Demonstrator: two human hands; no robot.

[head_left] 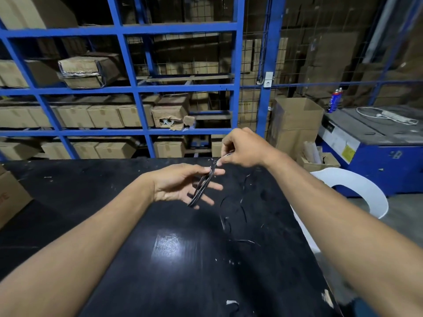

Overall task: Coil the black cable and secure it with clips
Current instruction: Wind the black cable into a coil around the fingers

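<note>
A small bundle of coiled black cable (201,188) hangs above the black table (114,225), running slantwise across the fingers of my left hand (180,184). That hand is palm-up with fingers spread, its thumb and forefinger pinching the bundle's top end. My right hand (242,149) is just above and to the right, its fingertips pinched on a thin light strand at the top of the bundle; I cannot tell whether that strand is a clip or a tie. More loose black cable (235,209) trails on the table to the right, hard to see against the dark surface.
A white plastic chair (357,191) stands at the table's right edge. Behind it sits a blue machine (377,147) with a white power strip on top. A cardboard box (9,195) is at the left. Blue racking (137,88) full of cartons fills the background.
</note>
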